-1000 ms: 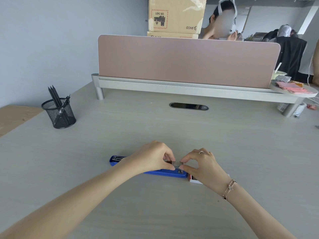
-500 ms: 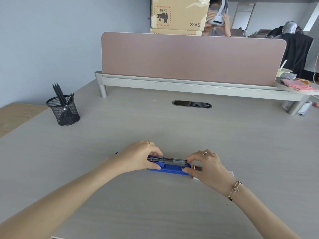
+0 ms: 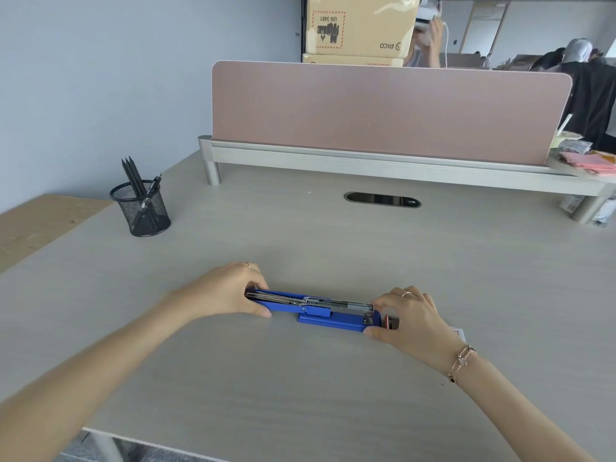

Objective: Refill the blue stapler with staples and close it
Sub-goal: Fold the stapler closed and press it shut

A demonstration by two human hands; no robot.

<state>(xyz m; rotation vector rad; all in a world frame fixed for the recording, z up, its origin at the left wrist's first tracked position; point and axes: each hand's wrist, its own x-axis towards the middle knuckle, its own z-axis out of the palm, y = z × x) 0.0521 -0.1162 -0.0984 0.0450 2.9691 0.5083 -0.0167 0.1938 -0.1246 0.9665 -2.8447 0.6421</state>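
The blue stapler (image 3: 320, 311) lies flat on the grey desk (image 3: 300, 378), opened out lengthwise, with its metal staple channel (image 3: 336, 303) facing up. My left hand (image 3: 226, 291) grips the stapler's left end, where the blue top arm lies folded out. My right hand (image 3: 410, 315) holds the right end, thumb at the front corner and fingers behind. A small red and white staple box (image 3: 391, 322) sits just right of the stapler, mostly hidden under my right hand.
A black mesh pen cup (image 3: 141, 208) with pencils stands at the far left. A pink divider screen (image 3: 383, 111) on a metal rail crosses the back, with a cable slot (image 3: 382, 199) before it. Cardboard boxes (image 3: 360, 28) and a person are behind it.
The stapler now lies folded out flat and longer than before. My hands have moved apart to its two ends, the left one sliding left. The camera has tilted slightly.
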